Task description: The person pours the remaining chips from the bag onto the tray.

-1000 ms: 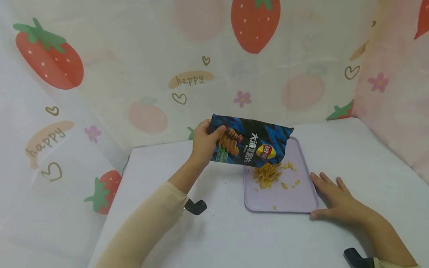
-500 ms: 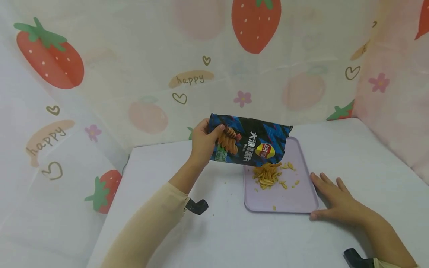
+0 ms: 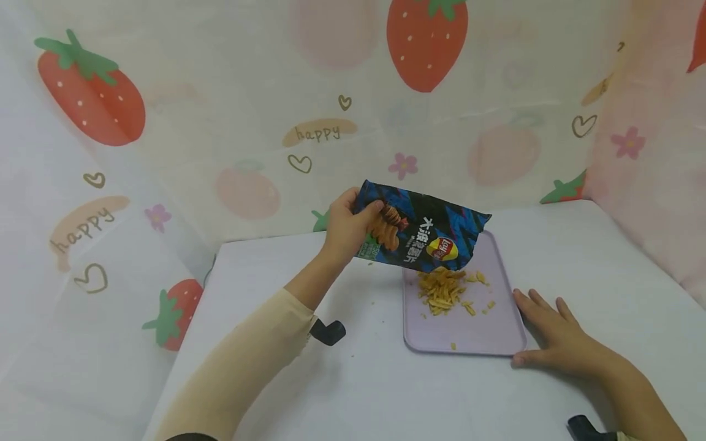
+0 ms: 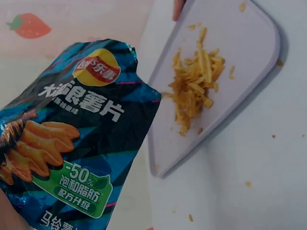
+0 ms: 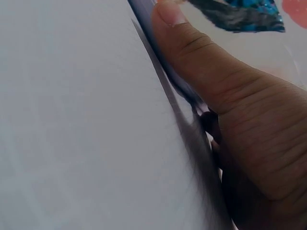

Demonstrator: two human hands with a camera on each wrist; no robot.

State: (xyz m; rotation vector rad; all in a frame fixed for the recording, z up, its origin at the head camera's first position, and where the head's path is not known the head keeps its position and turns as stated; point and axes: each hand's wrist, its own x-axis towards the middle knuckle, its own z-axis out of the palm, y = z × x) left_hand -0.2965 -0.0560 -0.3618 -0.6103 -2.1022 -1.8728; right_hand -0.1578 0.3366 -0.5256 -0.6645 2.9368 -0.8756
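1. The left hand [image 3: 347, 233] pinches the blue-and-black chip bag [image 3: 423, 225] at its left end, thumb across the printed front; the other fingers are mostly hidden behind it.
2. The bag is held up over the far left part of the lilac tray [image 3: 469, 340], right end dipping, with a ragged edge there. The chips [image 3: 441, 291] lie heaped below; I can't see whether any remain inside.
3. I'd judge the bag very light, soft and crinkly, its slick film apt to slide in a loose pinch. The left end looks the surest hold; squeezing the middle could crush anything inside.
4. The chips look thin, dry and brittle, wanting only a light touch.
5. The right hand [image 3: 565, 343] lies spread, fingers straight, thumb against the tray's near right corner. The tray seems stiff and smooth, best taken by its raised rim.
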